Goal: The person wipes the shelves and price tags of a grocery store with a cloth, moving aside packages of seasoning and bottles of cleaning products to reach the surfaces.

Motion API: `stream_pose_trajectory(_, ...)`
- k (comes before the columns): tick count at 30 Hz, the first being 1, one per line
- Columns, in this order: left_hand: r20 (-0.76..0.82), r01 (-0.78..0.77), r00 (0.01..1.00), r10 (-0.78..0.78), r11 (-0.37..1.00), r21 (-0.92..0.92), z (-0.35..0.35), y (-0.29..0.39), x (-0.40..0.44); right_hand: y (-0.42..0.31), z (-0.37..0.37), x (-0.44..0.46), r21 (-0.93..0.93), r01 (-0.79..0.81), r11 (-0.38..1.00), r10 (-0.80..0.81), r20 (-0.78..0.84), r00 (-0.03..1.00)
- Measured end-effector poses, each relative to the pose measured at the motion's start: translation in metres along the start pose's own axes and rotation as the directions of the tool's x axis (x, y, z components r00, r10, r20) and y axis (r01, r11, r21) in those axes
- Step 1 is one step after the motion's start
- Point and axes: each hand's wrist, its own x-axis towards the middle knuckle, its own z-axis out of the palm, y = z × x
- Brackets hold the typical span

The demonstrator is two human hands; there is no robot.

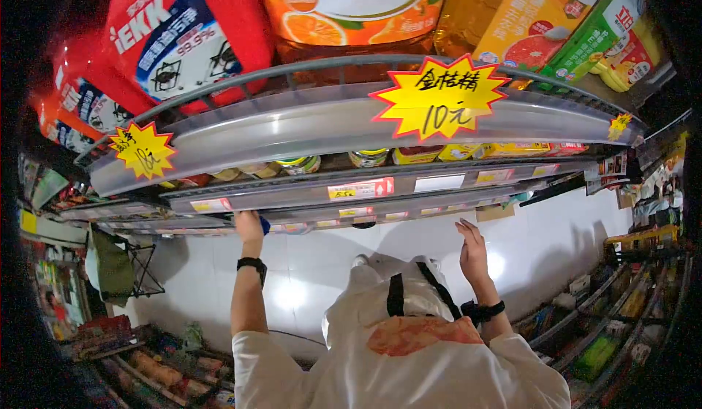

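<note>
My left hand [249, 227] reaches to the edge of a lower shelf, left of centre, beside a small price label [210, 205]. Its fingers are partly hidden by the shelf edge, and a bit of something blue [265, 224] shows at its right side. Over the pale floor, my right hand [472, 246] is held up with its fingers apart and nothing in it, below the shelf edges. Both wrists wear black bands. Above the hands runs a curved grey shelf rail [292, 127] with yellow starburst price tags [442, 98].
Large red bottles [175, 43] and an orange-labelled bottle [351, 6] stand on the top shelf. Jars [369, 158] sit one level lower. A green folding chair [110, 263] is at the left. More stocked shelves [607, 328] line the lower right.
</note>
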Motion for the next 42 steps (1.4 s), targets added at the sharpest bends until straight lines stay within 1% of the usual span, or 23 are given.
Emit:
stream_pose_trajectory(4,-0.276,0.070,0.955,-0.107,0.987,-0.143,0.023,-0.052,0.029,-0.004,0.002,-0.003,-0.026,-0.044,0.999,0.044,-0.011,0.999)
stream_pose_trajectory(5,-0.033,0.240,0.970,-0.242,0.968,-0.068,0.016,-0.058,0.035,-0.006,0.001,-0.005,-0.021,-0.066,0.998,0.065,-0.012,0.998)
stream_pose_trajectory(6,-0.031,0.234,0.971,-0.237,0.970,-0.072,0.027,-0.069,0.041,-0.006,0.001,-0.007,-0.024,-0.069,0.997,0.069,-0.017,0.997)
stream_pose_trajectory(8,-0.056,0.321,0.907,-0.416,0.773,-0.548,0.079,-0.110,0.060,-0.007,0.001,-0.010,-0.022,-0.124,0.992,0.125,0.021,0.992)
stream_pose_trajectory(9,-0.169,0.099,0.896,-0.411,0.555,-0.826,0.112,-0.134,0.068,-0.008,0.002,-0.011,-0.022,-0.128,0.992,0.128,0.015,0.992)
stream_pose_trajectory(13,-0.192,0.078,0.920,-0.341,0.641,-0.764,0.095,-0.116,0.063,-0.013,0.007,-0.015,-0.014,-0.154,0.988,0.155,0.017,0.988)
stream_pose_trajectory(15,0.098,0.003,0.821,-0.562,-0.168,-0.986,0.054,-0.066,0.057,-0.016,0.011,-0.014,-0.018,-0.140,0.990,0.140,0.016,0.990)
stream_pose_trajectory(16,0.100,0.004,0.818,-0.566,-0.167,-0.986,0.069,-0.083,0.058,-0.017,0.015,-0.013,-0.001,-0.110,0.994,0.110,0.012,0.994)
stream_pose_trajectory(17,-0.326,-0.085,0.875,-0.358,0.548,-0.832,0.098,-0.118,0.060,-0.017,0.018,-0.013,0.017,-0.081,0.997,0.081,0.010,0.997)
stream_pose_trajectory(18,-0.488,-0.225,0.868,0.090,0.947,-0.227,0.113,-0.138,0.058,-0.016,0.021,-0.013,0.019,-0.080,0.997,0.079,0.019,0.997)
stream_pose_trajectory(19,-0.373,-0.088,0.916,-0.147,0.834,-0.545,0.103,-0.125,0.048,-0.015,0.023,-0.012,0.016,-0.058,0.998,0.057,0.025,0.998)
stream_pose_trajectory(22,-0.233,0.152,0.929,-0.288,0.871,-0.468,0.037,-0.071,0.002,-0.016,0.024,-0.008,0.003,-0.015,1.000,0.015,0.041,0.999)
stream_pose_trajectory(23,-0.287,0.052,0.907,-0.307,0.760,-0.647,0.027,-0.060,-0.015,-0.015,0.023,-0.006,-0.012,0.004,1.000,-0.004,0.047,0.999)
stream_pose_trajectory(24,-0.292,0.053,0.905,-0.311,0.762,-0.646,0.018,-0.056,-0.030,-0.013,0.023,-0.004,-0.009,0.010,1.000,-0.010,0.048,0.999)
stream_pose_trajectory(26,-0.248,0.014,0.815,-0.523,0.447,-0.894,0.006,-0.053,-0.060,-0.006,0.019,-0.002,-0.007,-0.013,1.000,0.014,0.055,0.998)
stream_pose_trajectory(29,-0.259,0.130,0.497,-0.828,0.366,-0.921,0.019,-0.071,-0.084,0.002,0.014,0.000,0.071,-0.029,0.997,0.025,0.046,0.999)
stream_pose_trajectory(30,-0.263,0.130,0.497,-0.827,0.371,-0.920,0.018,-0.079,-0.084,0.004,0.013,0.001,0.075,-0.030,0.997,0.026,0.046,0.999)
stream_pose_trajectory(32,0.155,0.166,0.651,-0.743,-0.059,-0.984,0.022,-0.088,-0.080,0.007,0.012,0.003,0.035,0.025,0.999,-0.025,0.025,0.999)
stream_pose_trajectory(33,0.185,0.274,0.705,-0.685,0.023,-0.961,0.021,-0.082,-0.071,0.007,0.011,0.006,0.032,0.022,0.999,-0.023,0.025,0.999)
stream_pose_trajectory(34,0.172,0.208,0.750,-0.639,-0.019,-0.978,0.051,-0.095,-0.062,0.005,0.009,0.008,0.036,0.023,0.999,-0.025,0.040,0.999)
stream_pose_trajectory(37,0.396,0.393,0.737,-0.548,-0.129,-0.911,0.095,-0.076,-0.034,0.009,0.004,0.004,0.028,0.016,0.999,-0.018,0.071,0.997)
stream_pose_trajectory(40,0.355,0.145,0.582,-0.732,-0.336,-0.931,0.138,0.021,-0.040,0.012,0.005,0.003,0.013,0.013,1.000,-0.014,0.054,0.998)
stream_pose_trajectory(42,0.298,0.407,0.672,-0.678,0.001,-0.914,0.113,0.088,-0.069,0.012,0.005,0.001,0.003,0.017,1.000,-0.017,0.040,0.999)
